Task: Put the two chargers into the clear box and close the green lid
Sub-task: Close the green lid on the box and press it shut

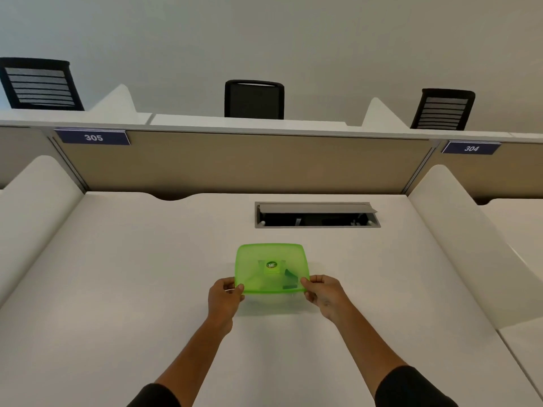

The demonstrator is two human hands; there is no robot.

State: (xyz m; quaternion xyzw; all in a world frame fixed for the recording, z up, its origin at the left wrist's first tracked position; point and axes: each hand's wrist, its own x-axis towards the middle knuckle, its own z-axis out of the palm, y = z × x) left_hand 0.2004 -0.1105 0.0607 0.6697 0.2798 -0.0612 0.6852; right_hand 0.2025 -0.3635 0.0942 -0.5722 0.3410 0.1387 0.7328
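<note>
A translucent green lid (264, 257) lies on top of the clear box (274, 299), of which only the near wall shows under the lid's front rim. Through the lid I make out a dark shape (290, 279) and a paler one (263, 267), likely the chargers inside. My left hand (224, 298) pinches the lid's near left corner, thumb on top. My right hand (321, 292) pinches the near right corner the same way. The box stands on the white desk (132, 289) just ahead of me.
An open cable hatch (316, 215) sits in the desk behind the box. White side dividers (32, 201) flank the desk, and a tan back panel carries signs 305 and 304. Three black chairs stand beyond the panel.
</note>
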